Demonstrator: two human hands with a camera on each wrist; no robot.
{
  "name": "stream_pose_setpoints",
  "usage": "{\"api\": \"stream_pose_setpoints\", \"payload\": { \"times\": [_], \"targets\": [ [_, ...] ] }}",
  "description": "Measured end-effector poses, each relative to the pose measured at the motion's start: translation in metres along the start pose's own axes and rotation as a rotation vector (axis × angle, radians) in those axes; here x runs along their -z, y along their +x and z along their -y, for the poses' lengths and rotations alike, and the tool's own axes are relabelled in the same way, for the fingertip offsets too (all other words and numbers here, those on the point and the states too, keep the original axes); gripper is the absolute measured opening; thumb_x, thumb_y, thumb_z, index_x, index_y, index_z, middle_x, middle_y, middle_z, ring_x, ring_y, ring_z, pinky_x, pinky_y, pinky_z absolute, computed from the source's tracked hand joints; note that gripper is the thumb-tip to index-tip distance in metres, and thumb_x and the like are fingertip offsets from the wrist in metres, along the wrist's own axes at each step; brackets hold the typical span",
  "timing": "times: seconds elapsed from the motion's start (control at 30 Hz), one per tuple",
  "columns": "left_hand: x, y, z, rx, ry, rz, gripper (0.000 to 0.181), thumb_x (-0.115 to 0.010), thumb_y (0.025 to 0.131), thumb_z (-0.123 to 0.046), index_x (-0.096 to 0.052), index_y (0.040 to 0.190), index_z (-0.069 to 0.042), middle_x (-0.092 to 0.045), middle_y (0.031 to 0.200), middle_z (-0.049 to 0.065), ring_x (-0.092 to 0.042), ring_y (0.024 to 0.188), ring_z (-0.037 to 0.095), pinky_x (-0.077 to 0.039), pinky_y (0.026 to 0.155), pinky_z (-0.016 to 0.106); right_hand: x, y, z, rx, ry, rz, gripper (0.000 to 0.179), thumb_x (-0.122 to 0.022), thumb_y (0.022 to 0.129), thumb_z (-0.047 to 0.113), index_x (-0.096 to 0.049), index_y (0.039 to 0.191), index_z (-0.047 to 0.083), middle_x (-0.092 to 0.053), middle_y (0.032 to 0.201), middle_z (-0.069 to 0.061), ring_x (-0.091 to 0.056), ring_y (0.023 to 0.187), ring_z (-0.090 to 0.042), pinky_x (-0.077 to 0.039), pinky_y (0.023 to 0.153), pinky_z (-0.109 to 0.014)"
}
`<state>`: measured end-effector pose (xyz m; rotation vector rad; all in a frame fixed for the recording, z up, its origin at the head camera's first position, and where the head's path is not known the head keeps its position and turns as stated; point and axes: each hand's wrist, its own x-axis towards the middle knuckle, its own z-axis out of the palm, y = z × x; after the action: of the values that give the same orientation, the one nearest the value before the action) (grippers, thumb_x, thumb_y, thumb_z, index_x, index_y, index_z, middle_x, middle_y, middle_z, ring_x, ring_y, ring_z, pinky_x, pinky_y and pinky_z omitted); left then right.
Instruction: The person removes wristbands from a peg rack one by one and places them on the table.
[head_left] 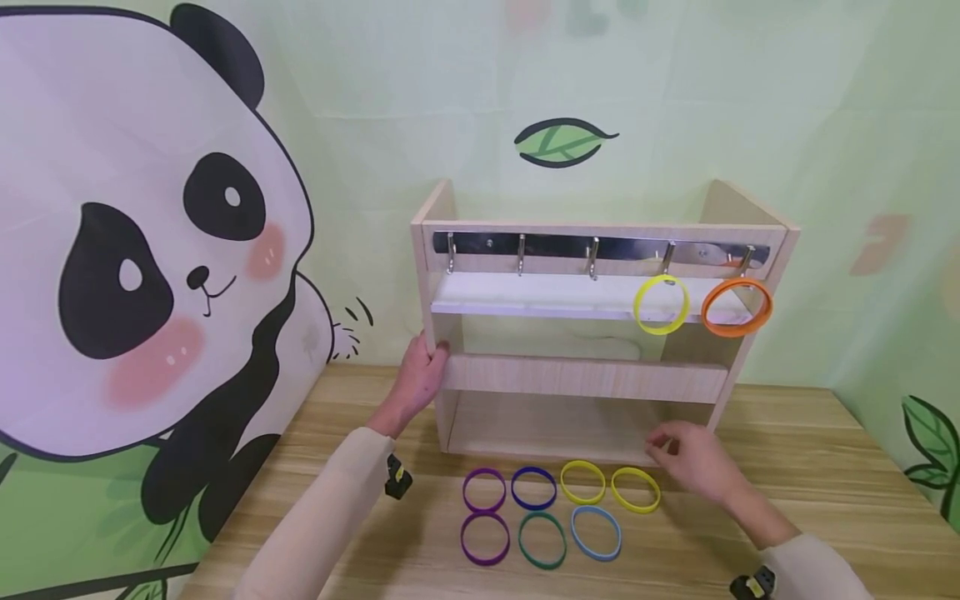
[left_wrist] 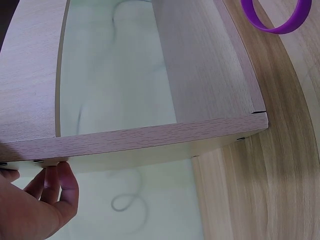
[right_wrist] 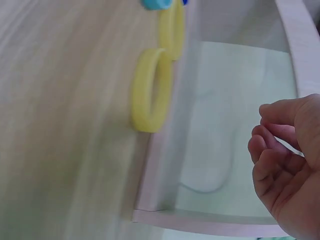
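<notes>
My left hand (head_left: 420,375) grips the left side panel of a pale wooden shelf rack (head_left: 588,377), fingers against its outer face in the left wrist view. My right hand (head_left: 697,462) is at the rack's lower right front, thumb and fingertips close together with nothing between them. The nearest thing to it is a yellow ring band (right_wrist: 142,95) lying flat on the table. Across the rack's top runs a metal hook rail (head_left: 558,244). A yellow band (head_left: 637,308) hangs on its fourth hook from the left, and an orange band (head_left: 762,315) on the rightmost.
More bands lie in two rows before the rack: purple (head_left: 463,492), another purple (head_left: 463,546), dark blue (head_left: 534,507), green (head_left: 542,567), light blue (head_left: 596,557) and a second yellow (head_left: 582,502). Panda-print cloth (head_left: 360,167) stands behind and left of the wooden table (head_left: 817,467).
</notes>
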<state>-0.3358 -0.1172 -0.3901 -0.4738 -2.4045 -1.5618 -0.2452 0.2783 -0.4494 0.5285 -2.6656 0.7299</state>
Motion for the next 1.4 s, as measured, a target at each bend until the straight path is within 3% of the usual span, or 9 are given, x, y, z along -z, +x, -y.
{"api": "stream_pose_setpoints", "payload": {
  "times": [0.13, 0.73, 1.17, 1.4],
  "targets": [
    [0.000, 0.001, 0.001, -0.011, -0.004, 0.003, 0.044, -0.036, 0.100, -0.020, -0.033, 0.142, -0.007, -0.047, 0.131, 0.015, -0.052, 0.115, 0.030, -0.047, 0.091, 0.051, 0.011, 0.003, 0.008, 0.032, -0.018, -0.071, 0.006, -0.073, 0.077, 0.003, -0.071, 0.082, 0.006, -0.063, 0.075, 0.003, -0.054, 0.064, -0.009, -0.048, 0.055, -0.025],
    [0.000, 0.000, 0.003, -0.012, -0.016, 0.000, 0.044, -0.035, 0.100, -0.019, -0.033, 0.141, -0.004, -0.049, 0.127, 0.017, -0.054, 0.111, 0.035, -0.050, 0.086, 0.051, 0.057, 0.007, 0.053, 0.047, 0.009, -0.193, 0.011, -0.072, 0.078, 0.000, -0.070, 0.088, 0.004, -0.065, 0.078, 0.000, -0.059, 0.071, -0.015, -0.053, 0.062, -0.028],
    [0.001, -0.001, 0.000, 0.026, 0.001, 0.009, 0.046, -0.036, 0.100, -0.023, -0.031, 0.144, -0.009, -0.044, 0.133, 0.018, -0.050, 0.116, 0.031, -0.047, 0.092, 0.051, 0.094, 0.010, 0.076, 0.109, 0.031, -0.381, 0.017, -0.073, 0.075, -0.004, -0.069, 0.092, 0.000, -0.065, 0.081, -0.005, -0.053, 0.072, -0.003, -0.043, 0.062, -0.007],
    [0.000, 0.000, 0.000, 0.017, -0.005, 0.003, 0.045, -0.036, 0.100, -0.020, -0.031, 0.144, -0.010, -0.044, 0.134, 0.016, -0.049, 0.119, 0.032, -0.045, 0.094, 0.052, 0.108, 0.015, 0.080, 0.107, 0.050, -0.455, 0.019, -0.073, 0.076, -0.004, -0.069, 0.095, -0.002, -0.065, 0.082, -0.007, -0.050, 0.075, 0.003, -0.040, 0.066, -0.006]
  ]
}}
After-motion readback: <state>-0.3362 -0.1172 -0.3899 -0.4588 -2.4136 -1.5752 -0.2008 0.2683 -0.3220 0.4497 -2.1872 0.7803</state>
